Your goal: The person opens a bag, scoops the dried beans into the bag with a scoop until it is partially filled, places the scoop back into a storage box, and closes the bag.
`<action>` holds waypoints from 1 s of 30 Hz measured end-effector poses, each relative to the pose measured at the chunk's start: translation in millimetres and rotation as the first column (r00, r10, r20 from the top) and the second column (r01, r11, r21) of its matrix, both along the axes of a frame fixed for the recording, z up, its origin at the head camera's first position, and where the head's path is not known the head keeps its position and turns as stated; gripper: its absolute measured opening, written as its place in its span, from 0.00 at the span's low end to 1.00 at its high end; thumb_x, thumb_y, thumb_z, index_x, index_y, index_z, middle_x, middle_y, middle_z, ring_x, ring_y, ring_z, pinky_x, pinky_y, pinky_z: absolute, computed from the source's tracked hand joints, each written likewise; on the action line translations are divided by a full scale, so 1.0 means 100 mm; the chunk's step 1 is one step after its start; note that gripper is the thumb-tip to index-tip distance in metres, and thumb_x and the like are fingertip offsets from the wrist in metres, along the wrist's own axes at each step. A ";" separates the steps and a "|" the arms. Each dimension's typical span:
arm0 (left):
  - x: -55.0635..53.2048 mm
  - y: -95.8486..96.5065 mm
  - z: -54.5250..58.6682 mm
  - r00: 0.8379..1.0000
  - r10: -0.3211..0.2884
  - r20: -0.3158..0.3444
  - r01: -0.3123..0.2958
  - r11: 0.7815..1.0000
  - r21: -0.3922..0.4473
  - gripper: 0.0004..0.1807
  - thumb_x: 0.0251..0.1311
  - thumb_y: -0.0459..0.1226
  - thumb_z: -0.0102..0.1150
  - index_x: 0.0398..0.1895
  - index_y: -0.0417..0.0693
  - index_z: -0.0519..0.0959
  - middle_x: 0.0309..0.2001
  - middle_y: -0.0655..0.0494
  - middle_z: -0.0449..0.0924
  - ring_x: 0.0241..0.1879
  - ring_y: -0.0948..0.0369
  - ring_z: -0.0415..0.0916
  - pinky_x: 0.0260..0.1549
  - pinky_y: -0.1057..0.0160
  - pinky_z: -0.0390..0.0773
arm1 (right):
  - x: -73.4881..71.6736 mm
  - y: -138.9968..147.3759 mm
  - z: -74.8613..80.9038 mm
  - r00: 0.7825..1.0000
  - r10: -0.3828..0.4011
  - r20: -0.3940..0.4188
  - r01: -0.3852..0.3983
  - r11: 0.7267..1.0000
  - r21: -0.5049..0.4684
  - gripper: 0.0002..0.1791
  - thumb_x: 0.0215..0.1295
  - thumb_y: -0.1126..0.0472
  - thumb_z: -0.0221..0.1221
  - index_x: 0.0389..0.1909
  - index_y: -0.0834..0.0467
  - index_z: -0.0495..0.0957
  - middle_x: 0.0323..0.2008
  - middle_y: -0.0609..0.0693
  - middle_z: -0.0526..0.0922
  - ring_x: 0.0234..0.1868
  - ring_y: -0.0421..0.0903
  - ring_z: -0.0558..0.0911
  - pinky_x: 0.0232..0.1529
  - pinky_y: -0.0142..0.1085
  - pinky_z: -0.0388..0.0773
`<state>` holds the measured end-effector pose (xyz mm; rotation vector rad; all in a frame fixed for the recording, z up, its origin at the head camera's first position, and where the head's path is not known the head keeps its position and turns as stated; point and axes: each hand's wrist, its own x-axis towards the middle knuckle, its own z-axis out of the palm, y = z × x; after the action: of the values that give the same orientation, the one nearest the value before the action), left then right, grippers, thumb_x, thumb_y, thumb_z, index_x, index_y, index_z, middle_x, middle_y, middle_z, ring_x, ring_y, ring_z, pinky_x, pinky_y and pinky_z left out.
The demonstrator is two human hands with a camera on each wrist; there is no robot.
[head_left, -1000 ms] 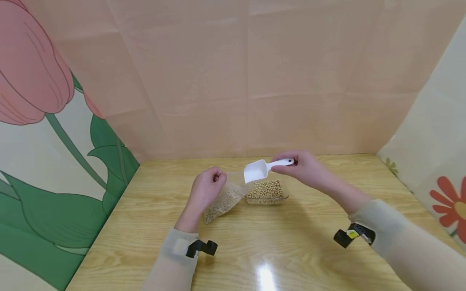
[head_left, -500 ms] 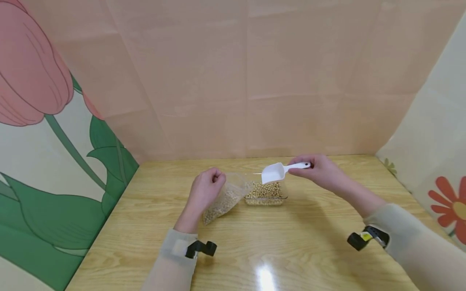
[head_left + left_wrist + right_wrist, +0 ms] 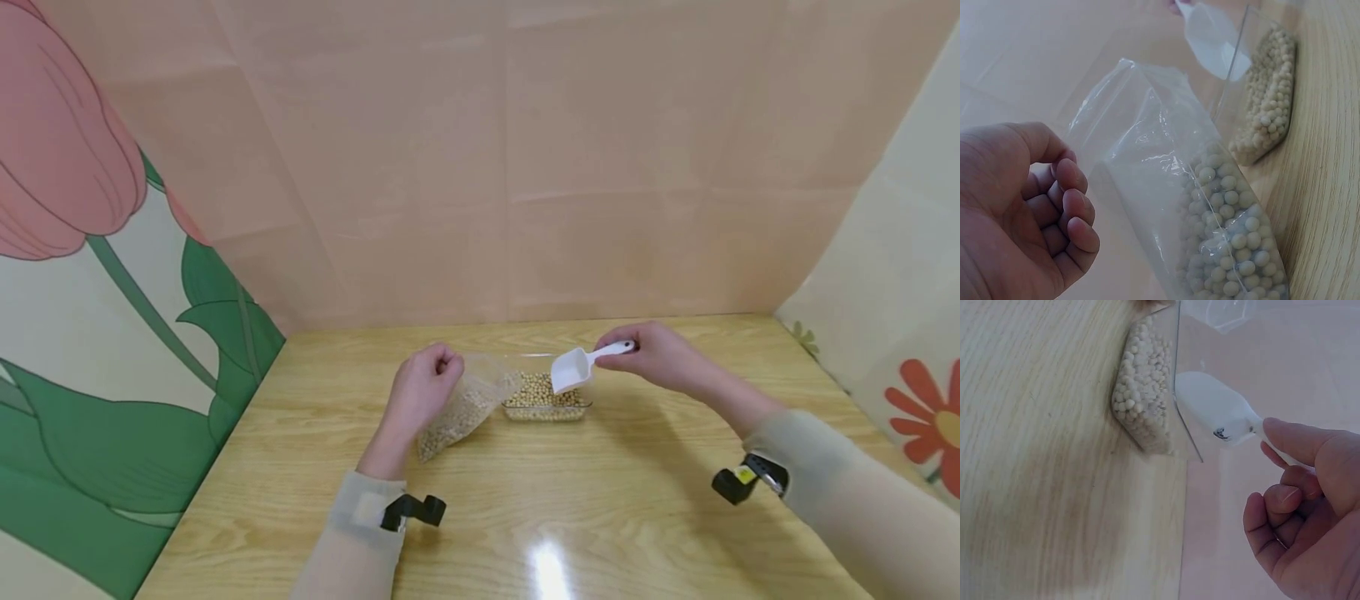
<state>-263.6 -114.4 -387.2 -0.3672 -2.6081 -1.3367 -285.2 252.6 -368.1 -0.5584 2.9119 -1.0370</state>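
Observation:
My left hand pinches the top edge of a clear plastic bag, which stands tilted on the table with pale round beans filling its lower part. In my right hand is a white plastic scoop, its handle gripped between thumb and fingers. The scoop's blade hangs over the right side of a clear rectangular container, angled down toward the beans inside. No beans show in the scoop. The bag's mouth leans toward the container's left side.
The wooden table runs back to a pink-beige cloth backdrop. Printed panels with a tulip and a red flower stand at the left and right. Each wrist wears a black camera mount.
The scoop in my right hand has moved right from beside the bag's mouth to above the container, then tipped lower toward the beans. My left hand and the bag have barely moved.

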 end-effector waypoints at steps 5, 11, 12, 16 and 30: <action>0.00 0.00 0.00 1.000 0.004 0.005 -0.004 1.000 -0.008 0.12 0.72 0.44 0.51 0.33 0.52 0.80 0.22 0.56 0.74 0.20 0.58 0.68 0.23 0.58 0.71 | -0.03 -0.04 0.07 1.000 0.021 0.013 -0.022 0.998 0.051 0.13 0.64 0.48 0.68 0.45 0.49 0.87 0.38 0.46 0.87 0.32 0.45 0.79 0.33 0.41 0.76; -0.01 0.02 0.01 1.000 0.002 -0.002 -0.002 1.000 -0.007 0.11 0.72 0.43 0.51 0.32 0.52 0.80 0.22 0.56 0.73 0.20 0.58 0.68 0.23 0.58 0.71 | -0.05 -0.09 0.09 0.999 0.032 0.029 -0.035 0.994 0.102 0.14 0.62 0.48 0.69 0.44 0.51 0.87 0.41 0.47 0.86 0.35 0.44 0.80 0.36 0.42 0.76; -0.01 0.02 0.01 1.000 0.001 -0.002 -0.001 1.000 -0.006 0.11 0.72 0.42 0.51 0.31 0.53 0.79 0.22 0.56 0.73 0.20 0.58 0.68 0.23 0.58 0.71 | -0.05 -0.10 0.09 0.999 0.035 0.031 -0.038 0.993 0.108 0.14 0.62 0.48 0.70 0.44 0.51 0.87 0.42 0.47 0.86 0.35 0.44 0.80 0.37 0.42 0.76; -0.01 0.03 0.01 1.000 0.001 0.002 -0.001 1.000 -0.008 0.11 0.72 0.42 0.51 0.32 0.52 0.80 0.22 0.56 0.74 0.20 0.58 0.68 0.24 0.58 0.71 | -0.05 -0.15 0.08 0.999 0.034 0.032 -0.038 0.991 0.125 0.13 0.62 0.50 0.70 0.43 0.52 0.87 0.42 0.48 0.87 0.36 0.44 0.80 0.39 0.43 0.76; -0.01 0.03 0.01 1.000 0.008 -0.003 -0.008 1.000 -0.009 0.12 0.71 0.42 0.51 0.29 0.54 0.78 0.21 0.57 0.73 0.20 0.59 0.67 0.23 0.59 0.70 | -0.06 -0.21 -0.20 0.987 0.002 0.160 -0.001 1.000 -0.005 0.15 0.64 0.48 0.68 0.47 0.51 0.86 0.45 0.50 0.86 0.41 0.48 0.81 0.41 0.43 0.77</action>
<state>-264.7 -111.4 -386.4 -0.3603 -2.6111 -1.3207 -291.3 231.3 -388.0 -0.4543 2.7696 -1.0375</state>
